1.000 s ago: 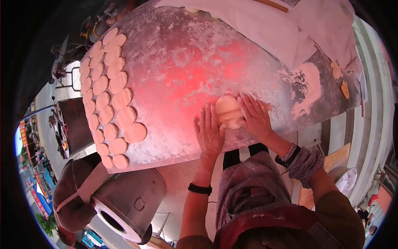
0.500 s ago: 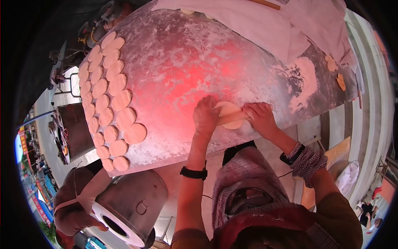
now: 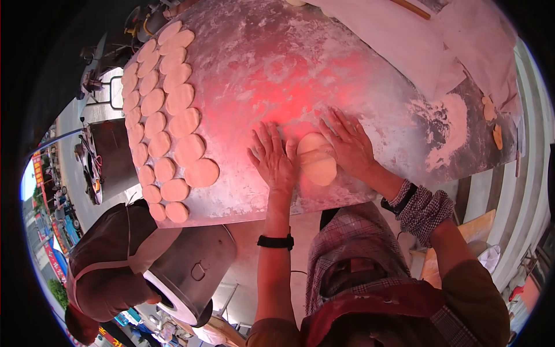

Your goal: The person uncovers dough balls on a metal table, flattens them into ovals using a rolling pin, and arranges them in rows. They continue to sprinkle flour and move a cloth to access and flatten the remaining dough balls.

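A flat round of dough (image 3: 319, 173) lies near the front edge of the floured table, between my two hands. A short rolling pin (image 3: 315, 154) appears to cross it, its ends hidden by my palms. My left hand (image 3: 273, 161) is at the left end of the pin, fingers stretched out and spread. On the other side my right hand (image 3: 351, 146) reaches over the right end, its fingers also extended, close beside the dough. Neither hand is closed around anything.
Rows of flattened dough rounds (image 3: 184, 122) cover the table's left side. A pale cloth (image 3: 399, 49) with a wooden stick (image 3: 411, 8) lies at the back right. Loose flour (image 3: 454, 124) and dough scraps (image 3: 497, 136) are at the right. A metal drum (image 3: 199, 269) stands front left, beside a person (image 3: 110, 260).
My fingers have gone from curled over the pin to stretched out flat, reaching forward. The dough looks longer from front to back. The whole view has shifted slightly.
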Demonstrator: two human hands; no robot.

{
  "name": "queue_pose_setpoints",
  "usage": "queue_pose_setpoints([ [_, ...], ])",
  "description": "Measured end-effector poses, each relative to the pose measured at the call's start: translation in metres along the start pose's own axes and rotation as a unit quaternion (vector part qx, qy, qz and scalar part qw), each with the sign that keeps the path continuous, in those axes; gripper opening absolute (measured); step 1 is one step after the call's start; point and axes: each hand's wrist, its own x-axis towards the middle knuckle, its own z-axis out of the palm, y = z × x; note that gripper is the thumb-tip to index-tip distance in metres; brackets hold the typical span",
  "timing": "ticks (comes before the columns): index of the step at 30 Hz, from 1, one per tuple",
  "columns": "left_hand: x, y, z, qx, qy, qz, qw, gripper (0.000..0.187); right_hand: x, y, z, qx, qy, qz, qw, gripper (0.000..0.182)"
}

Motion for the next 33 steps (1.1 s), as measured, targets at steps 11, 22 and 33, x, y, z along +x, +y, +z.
queue_pose_setpoints([
  [11, -0.085, 0.003, 0.007, -0.066, 0.004, 0.064, 0.996, 0.071, -0.080, 0.007, 0.004, 0.032, -0.097, -0.004, 0.995, 0.067],
  [22, 0.002, -0.005, -0.001, -0.085, 0.052, 0.054, 0.994, 0.069, 0.014, 0.007, -0.006, 0.002, -0.054, 0.026, 0.998, 0.074],
  [33, -0.040, 0.039, 0.002, -0.317, -0.038, -0.148, 0.936, 0.074, -0.091, -0.021, -0.005, 0.032, -0.078, -0.011, 0.996, 0.056],
])
